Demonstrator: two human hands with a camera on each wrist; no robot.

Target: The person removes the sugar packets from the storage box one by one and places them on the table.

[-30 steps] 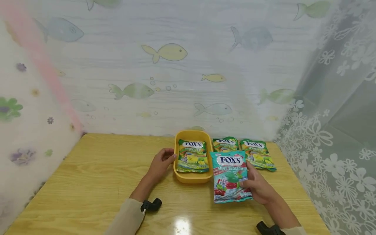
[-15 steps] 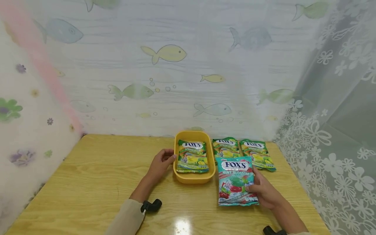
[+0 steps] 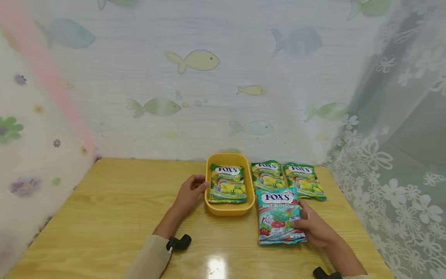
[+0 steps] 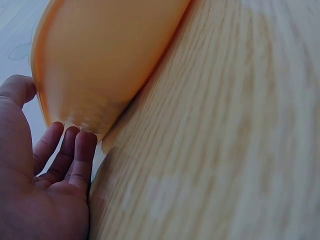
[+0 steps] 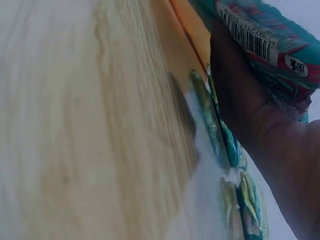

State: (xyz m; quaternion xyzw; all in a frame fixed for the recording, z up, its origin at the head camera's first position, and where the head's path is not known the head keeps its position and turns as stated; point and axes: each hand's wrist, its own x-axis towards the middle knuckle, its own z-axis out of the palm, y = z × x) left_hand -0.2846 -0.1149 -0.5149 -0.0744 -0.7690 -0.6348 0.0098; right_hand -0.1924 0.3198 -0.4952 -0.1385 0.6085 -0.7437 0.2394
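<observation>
My right hand (image 3: 313,226) grips the right side of a teal bag of Fox's Mint Blossom candy (image 3: 278,232), thumb on its front. In the right wrist view that candy bag (image 5: 280,35) shows its barcode and is raised over the table. My left hand (image 3: 191,192) touches the left wall of a yellow plastic tub (image 3: 230,212). In the left wrist view the thumb of my left hand (image 4: 45,185) is at the rim of the tub (image 4: 110,50), and the other fingertips touch its outer wall. A green Fox's Spring Tea bag (image 3: 228,186) lies inside the tub.
Two more Spring Tea bags, a nearer one (image 3: 267,176) and a farther right one (image 3: 304,182), lie right of the tub on the wooden table (image 3: 115,209). A fish-print curtain (image 3: 209,97) hangs behind the table, and a floral lace curtain (image 3: 393,201) on the right.
My right hand has moved the Mint Blossom bag a little right and toward me, uncovering more of the nearer Spring Tea bag. My left hand stays at the tub.
</observation>
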